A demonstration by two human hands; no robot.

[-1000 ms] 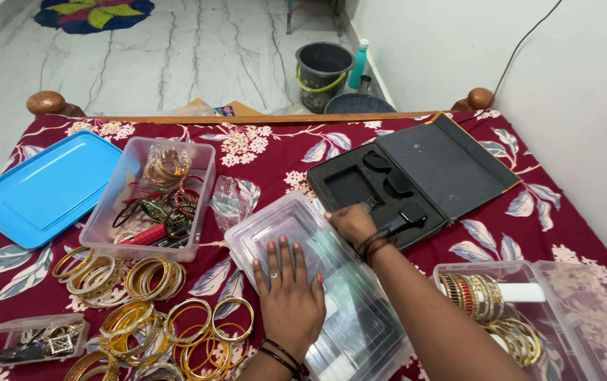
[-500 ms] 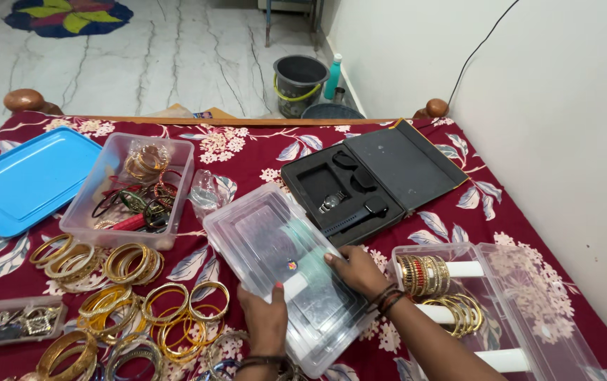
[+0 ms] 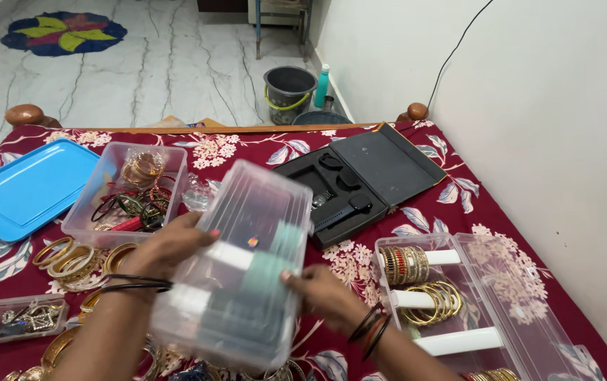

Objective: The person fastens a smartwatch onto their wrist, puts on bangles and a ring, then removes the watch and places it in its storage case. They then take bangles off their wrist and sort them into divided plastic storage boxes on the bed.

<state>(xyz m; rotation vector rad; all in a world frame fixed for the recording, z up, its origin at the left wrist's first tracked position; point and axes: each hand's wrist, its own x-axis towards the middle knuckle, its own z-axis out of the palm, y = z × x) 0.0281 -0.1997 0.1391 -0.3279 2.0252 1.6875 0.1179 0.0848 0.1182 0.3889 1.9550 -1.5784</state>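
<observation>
Both my hands hold a closed clear plastic bangle box [image 3: 247,261] lifted off the bed, tilted toward me. Inside it are white rods with pale green bangles. My left hand [image 3: 169,247] grips its left side and my right hand [image 3: 321,296] grips its lower right edge. Black bangles sit on both wrists.
An open clear bangle box [image 3: 459,310] with gold and red bangles lies at right. A black watch case [image 3: 381,173] is open behind. A clear tub of bangles [image 3: 81,219], a blue lid [image 3: 25,187], loose gold bangles [image 3: 70,257] and a small jewellery box [image 3: 17,317] lie at left.
The clear box lay on the bed under my hands; now it is raised and tilted up in both hands. My right hand came away from the watch case.
</observation>
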